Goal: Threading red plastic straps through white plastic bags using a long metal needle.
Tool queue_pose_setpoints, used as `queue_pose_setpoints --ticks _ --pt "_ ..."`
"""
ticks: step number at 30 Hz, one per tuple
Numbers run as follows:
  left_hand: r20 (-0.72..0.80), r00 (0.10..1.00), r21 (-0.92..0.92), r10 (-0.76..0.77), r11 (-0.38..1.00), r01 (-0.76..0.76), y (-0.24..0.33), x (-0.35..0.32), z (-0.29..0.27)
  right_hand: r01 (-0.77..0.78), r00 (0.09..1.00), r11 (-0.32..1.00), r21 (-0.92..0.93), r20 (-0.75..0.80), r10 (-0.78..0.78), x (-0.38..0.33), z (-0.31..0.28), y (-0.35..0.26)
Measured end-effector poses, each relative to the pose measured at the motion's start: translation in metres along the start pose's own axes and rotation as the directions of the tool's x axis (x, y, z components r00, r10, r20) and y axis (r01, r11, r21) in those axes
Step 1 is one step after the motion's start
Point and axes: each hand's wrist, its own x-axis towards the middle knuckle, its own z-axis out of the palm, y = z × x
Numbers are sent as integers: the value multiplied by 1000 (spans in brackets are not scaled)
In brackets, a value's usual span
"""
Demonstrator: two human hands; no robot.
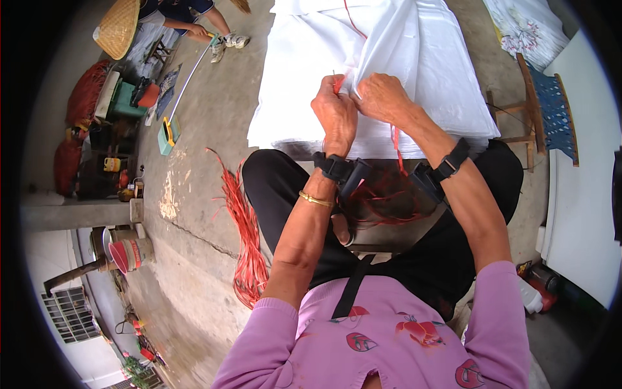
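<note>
A stack of flat white sheets (pixel 285 110), like woven plastic sacks, lies in front of my knees. The top sheet (pixel 389 52) is gathered into folds toward my hands. My left hand (pixel 335 110) is closed at the near side of the folds, with a bit of red plastic strip (pixel 338 84) showing at its fingertips. Close beside it, my right hand (pixel 382 97) is closed on the gathered white material; its fingertips are partly hidden. Another red strip (pixel 396 152) hangs below my right wrist, and a thin red one (pixel 353 23) lies across the folds farther up.
A long bundle of red strips (pixel 245 240) lies on the floor to my left. At far left a person in shorts holds a long-handled dustpan (pixel 170 135), beside a straw hat (pixel 118 27). A stool with blue webbing (pixel 551 110) and a white bundle (pixel 528 29) stand right.
</note>
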Motion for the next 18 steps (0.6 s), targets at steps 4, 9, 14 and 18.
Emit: queue_pose_setpoints --ticks 4,9,14,18 --pt "174 970 -392 -170 892 227 -7 12 -18 -67 998 995 72 -7 68 -2 7 0" --pt "29 998 -310 -54 949 60 -7 1 -29 216 957 967 134 -223 -183 4 21 24" --pt "240 952 -605 -190 738 300 1 -13 -23 -325 930 727 605 63 363 3 2 0" --pt "20 977 -588 -214 788 184 3 -24 -21 -351 915 724 593 53 400 5 -9 4"
